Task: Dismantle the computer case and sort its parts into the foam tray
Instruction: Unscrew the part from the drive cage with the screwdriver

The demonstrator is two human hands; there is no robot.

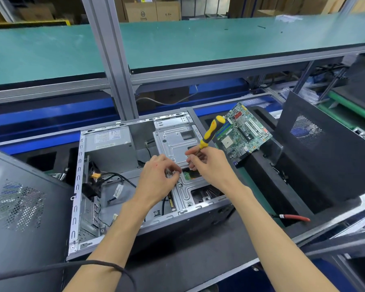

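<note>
The open computer case (76, 186) lies on its side in front of me, with a grey power supply (110, 146) at its back left and a silver drive cage (177, 142) on the right. My right hand (209, 163) grips a yellow-and-black screwdriver (212, 131), handle pointing up, over the cage's front edge. My left hand (158, 175) has its fingers curled and pinches something small and silvery next to the cage. A green motherboard (243, 131) rests tilted on the black foam tray (261, 165) to the right.
A black side panel (19, 207) leans at the left and another (325, 148) stands at the right. Red-handled pliers (293, 217) lie in the tray. Loose cables (118, 178) run inside the case. A green conveyor (177, 43) and an aluminium post (112, 60) stand behind.
</note>
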